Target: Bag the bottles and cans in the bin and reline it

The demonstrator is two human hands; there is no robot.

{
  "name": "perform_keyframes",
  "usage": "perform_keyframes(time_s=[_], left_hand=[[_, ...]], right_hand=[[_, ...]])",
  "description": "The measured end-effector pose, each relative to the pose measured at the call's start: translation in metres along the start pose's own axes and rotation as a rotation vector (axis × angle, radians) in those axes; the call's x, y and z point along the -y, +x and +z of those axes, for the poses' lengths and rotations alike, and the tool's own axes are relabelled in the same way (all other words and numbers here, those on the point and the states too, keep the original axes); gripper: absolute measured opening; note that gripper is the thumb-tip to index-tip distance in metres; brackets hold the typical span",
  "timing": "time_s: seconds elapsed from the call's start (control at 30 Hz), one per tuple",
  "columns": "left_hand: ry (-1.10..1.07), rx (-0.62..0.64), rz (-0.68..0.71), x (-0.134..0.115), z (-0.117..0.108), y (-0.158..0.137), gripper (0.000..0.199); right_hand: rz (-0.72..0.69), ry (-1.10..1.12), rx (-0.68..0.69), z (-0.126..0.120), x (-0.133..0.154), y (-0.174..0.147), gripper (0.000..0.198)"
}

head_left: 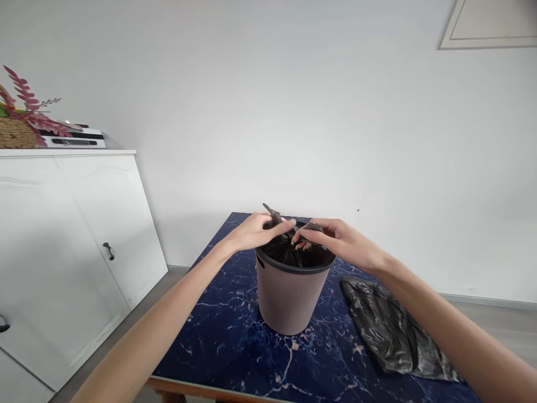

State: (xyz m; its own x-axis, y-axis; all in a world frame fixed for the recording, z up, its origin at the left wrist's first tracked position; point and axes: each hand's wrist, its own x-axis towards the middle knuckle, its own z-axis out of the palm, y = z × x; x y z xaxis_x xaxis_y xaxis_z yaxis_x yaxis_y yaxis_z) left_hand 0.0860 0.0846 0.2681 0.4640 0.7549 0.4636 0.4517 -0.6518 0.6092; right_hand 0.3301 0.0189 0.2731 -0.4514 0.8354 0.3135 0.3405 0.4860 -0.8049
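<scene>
In the bin (291,302) on the surface (222,336), a black bag (288,255), probably light, soft and slippery, is being pinched by left hand (260,230) and right hand (335,237) at its upper ends, likely the surest hold.

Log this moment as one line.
left hand: holding black bag | right hand: holding same bag | bin: upright on table | other bag: on table, right of bin
</scene>
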Motion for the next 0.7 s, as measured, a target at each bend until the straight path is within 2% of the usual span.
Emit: perform_keyframes(time_s=[0.1,0.17,0.3,0.43,0.57,0.7], left_hand=[[0.023,0.089,0.128,-0.003,0.004,0.001,0.043],[0.028,0.039,0.146,-0.005,0.006,0.001,0.044],[0.136,-0.070,0.066,-0.009,0.008,0.001,0.053],[0.301,-0.153,0.006,-0.003,0.010,0.003,0.069],[0.361,-0.187,-0.027,0.012,0.012,0.008,0.072],[0.382,-0.191,-0.079,0.025,0.011,0.014,0.072]], right_hand=[[0.004,-0.002,0.008,0.000,0.001,0.000,0.033],[0.007,-0.004,0.016,0.001,0.000,-0.001,0.032],[0.011,-0.059,0.016,0.001,-0.004,-0.002,0.034],[0.023,-0.216,-0.024,0.001,-0.010,-0.002,0.037],[0.056,-0.354,-0.037,0.003,-0.011,0.001,0.037],[0.087,-0.445,0.011,0.006,-0.007,-0.002,0.036]])
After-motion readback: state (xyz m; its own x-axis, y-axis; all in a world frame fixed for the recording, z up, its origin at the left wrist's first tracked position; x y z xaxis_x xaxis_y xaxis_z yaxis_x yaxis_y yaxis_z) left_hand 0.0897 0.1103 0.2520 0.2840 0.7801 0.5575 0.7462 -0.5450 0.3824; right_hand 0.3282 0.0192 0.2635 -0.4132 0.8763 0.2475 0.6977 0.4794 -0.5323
